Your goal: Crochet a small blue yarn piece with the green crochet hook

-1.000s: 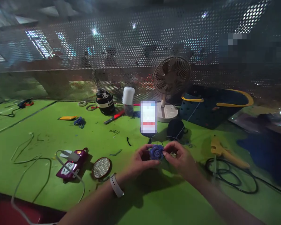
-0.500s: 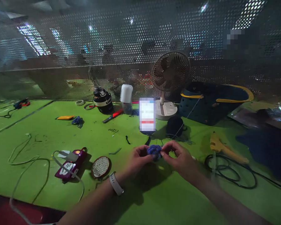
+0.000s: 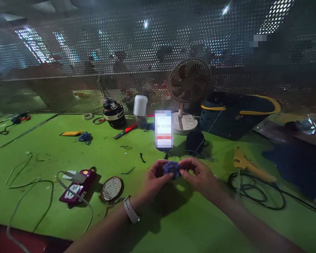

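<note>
Between my hands, over the green table, is a small blue-purple crocheted flower (image 3: 172, 169) with ruffled petals. My left hand (image 3: 156, 177) pinches its left side between thumb and fingers; a pale watch strap is round that wrist. On the flower's right edge, the thumb and forefinger of my right hand (image 3: 197, 175) are closed. Just beyond stands a phone (image 3: 164, 130) with a lit, blurred screen. Behind my right hand lies a dark ball of yarn (image 3: 195, 142), from which a thin strand runs up to the basket.
A fan (image 3: 185, 123) and a dark basket (image 3: 223, 121) with yellow handles stand at the back. To the right lies a yellow glue gun (image 3: 255, 168) with a coiled black cord. A purple power strip (image 3: 77, 189), round studded disc (image 3: 112, 189) and yellow cutter (image 3: 71, 133) are on the left.
The view has shifted slightly, so most things sit a little further left. My right fingers have moved in closer over the flower's right edge; both hands still hold it.
</note>
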Motion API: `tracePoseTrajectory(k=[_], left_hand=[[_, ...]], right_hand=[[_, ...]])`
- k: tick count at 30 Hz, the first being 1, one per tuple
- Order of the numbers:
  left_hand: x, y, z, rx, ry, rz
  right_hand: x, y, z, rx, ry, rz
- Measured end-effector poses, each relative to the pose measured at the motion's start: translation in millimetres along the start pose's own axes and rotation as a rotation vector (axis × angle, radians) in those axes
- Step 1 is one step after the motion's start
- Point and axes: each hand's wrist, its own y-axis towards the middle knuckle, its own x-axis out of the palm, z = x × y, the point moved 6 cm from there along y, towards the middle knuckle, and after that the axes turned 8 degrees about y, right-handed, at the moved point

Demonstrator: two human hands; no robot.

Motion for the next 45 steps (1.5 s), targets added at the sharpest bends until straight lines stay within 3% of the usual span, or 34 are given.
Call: tracePoseTrajectory(k=[7,12,21,27,34,45], left_hand=[[4.0,-6,20,0.254,0.245,-0.06],[4.8,-7,28,0.402,0.37,-0.06],[0.6,-3,18,0.154,0.133,0.016],[-1.6,-2,15,0.107,0.094,0.048],[-0.1,0,15,0.099,0.052,-0.053],[-0.9,1,11,0.128,0.14,0.043]], right_hand=[[0,2,6,0.108,0.089,0.028],[2,2,7,0.099,0.127,0.002],[2,-5,-5,-0.037,-0.055,-0.016],[2,-4,-3,-0.053,-0.1,-0.001],[-1,1,0,-0.003,0.008,0.032],[3,1,-4,0.03,0.032,0.033]])
